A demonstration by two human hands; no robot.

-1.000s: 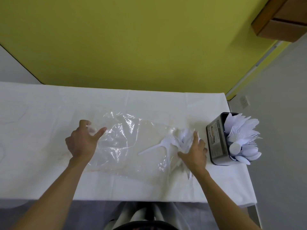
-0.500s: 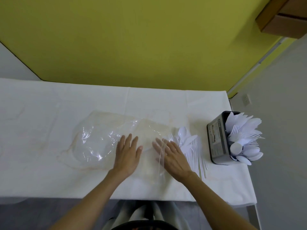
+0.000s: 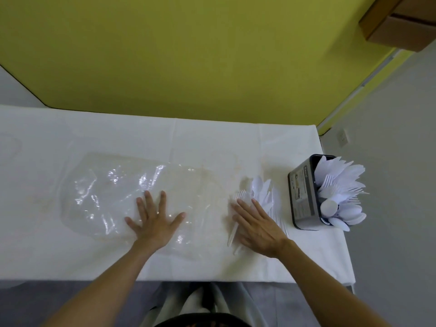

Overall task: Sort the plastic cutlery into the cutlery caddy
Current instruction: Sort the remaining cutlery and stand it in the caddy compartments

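1. Our left hand (image 3: 154, 224) lies flat on the clear plastic bag (image 3: 99, 194), fingers (image 3: 149, 199) spread wide.
2. Our right hand (image 3: 257, 226) presses flat on the loose pile of white cutlery (image 3: 262, 187), its fingers straight and close together.
3. That pile lies on the white surface (image 3: 212, 142), just beside the dark caddy (image 3: 303, 197).
4. The caddy stands at the surface's right end, crammed with white forks and spoons (image 3: 339, 182).

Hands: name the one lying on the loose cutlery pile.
The right hand, flat on the white cutlery pile beside the caddy; the left hand presses the clear plastic bag instead.
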